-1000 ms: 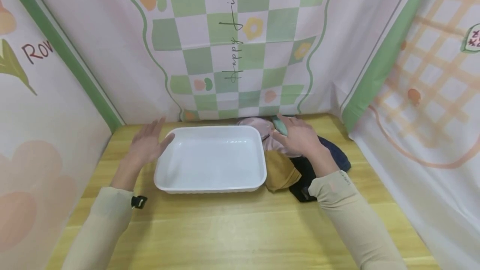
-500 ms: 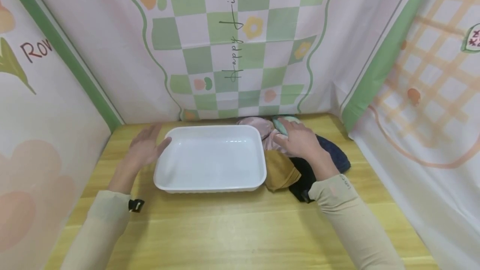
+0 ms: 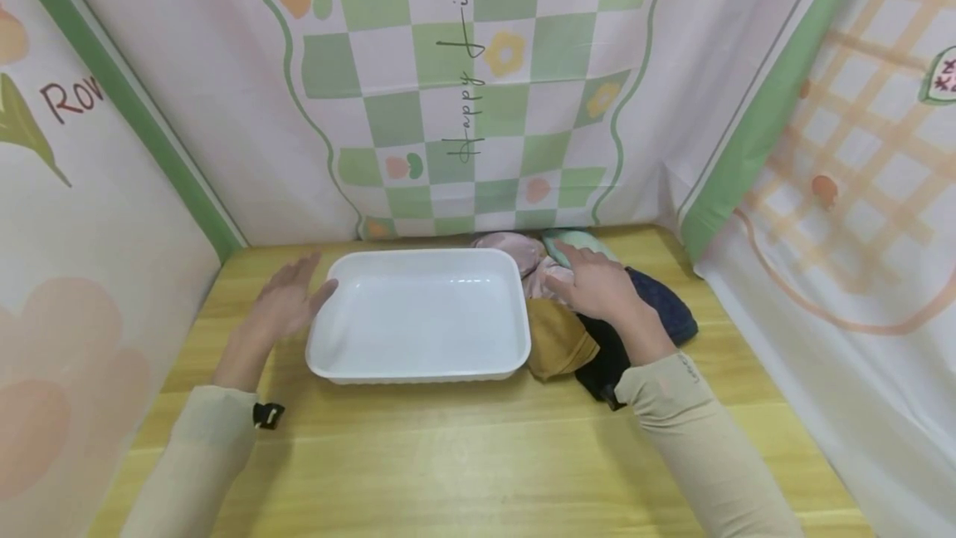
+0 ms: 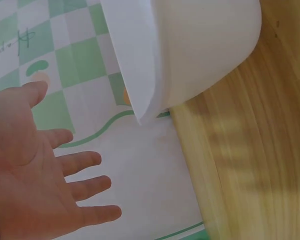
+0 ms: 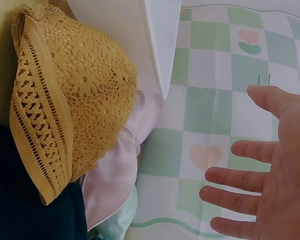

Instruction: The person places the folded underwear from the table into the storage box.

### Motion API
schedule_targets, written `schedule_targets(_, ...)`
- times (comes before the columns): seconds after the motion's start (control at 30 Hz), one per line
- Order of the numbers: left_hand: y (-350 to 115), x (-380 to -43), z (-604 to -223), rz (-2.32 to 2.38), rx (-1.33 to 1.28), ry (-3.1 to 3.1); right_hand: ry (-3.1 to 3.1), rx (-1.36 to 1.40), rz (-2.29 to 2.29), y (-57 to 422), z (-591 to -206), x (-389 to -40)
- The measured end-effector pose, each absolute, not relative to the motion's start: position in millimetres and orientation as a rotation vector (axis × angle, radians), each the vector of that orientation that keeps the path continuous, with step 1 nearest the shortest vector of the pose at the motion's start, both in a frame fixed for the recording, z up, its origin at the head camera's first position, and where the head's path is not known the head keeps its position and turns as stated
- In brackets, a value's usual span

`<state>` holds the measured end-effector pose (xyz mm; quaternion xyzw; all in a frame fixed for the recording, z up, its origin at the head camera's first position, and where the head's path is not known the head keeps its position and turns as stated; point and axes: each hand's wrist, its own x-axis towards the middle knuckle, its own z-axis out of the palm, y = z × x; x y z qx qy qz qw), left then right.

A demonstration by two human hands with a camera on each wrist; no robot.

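Note:
A white rectangular tray (image 3: 418, 368) lies on the table with nothing in it. To its left hovers my left hand (image 3: 282, 305), fingers spread; in the left wrist view that hand (image 4: 35, 175) is apart from the tray wall (image 4: 205, 50). My right hand (image 3: 597, 285) hangs over a heap of soft cloth items right of the tray, holding nothing. The heap has a mustard openwork lace item (image 5: 95, 85), a pink satiny one (image 3: 511, 249), a mint one (image 3: 578, 241), a navy one (image 3: 665, 305) and a black one (image 3: 603, 364). Their exact kinds are unclear.
A wooden table (image 3: 448, 455) bears the tray and cloth heap. Printed curtains hang around it: a green-checked one (image 3: 485, 90) behind, others at left (image 3: 97, 231) and right (image 3: 844, 214). The heap lies against the tray's right side.
My left hand has drifted slightly left and toward me. The right hand has shifted a little right and nearer, showing more of the mint cloth. Tray and heap stay put.

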<state>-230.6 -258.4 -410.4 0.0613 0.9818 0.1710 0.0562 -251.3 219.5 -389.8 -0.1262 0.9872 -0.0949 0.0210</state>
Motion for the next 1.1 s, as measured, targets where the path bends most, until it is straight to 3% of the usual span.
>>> schedule_targets(1.1, -261.8, -230.5, -432.2, 0.534, 0.178, 2.96, 3.051, -0.407, -0.386, 229.6, -407.9, -237.3)
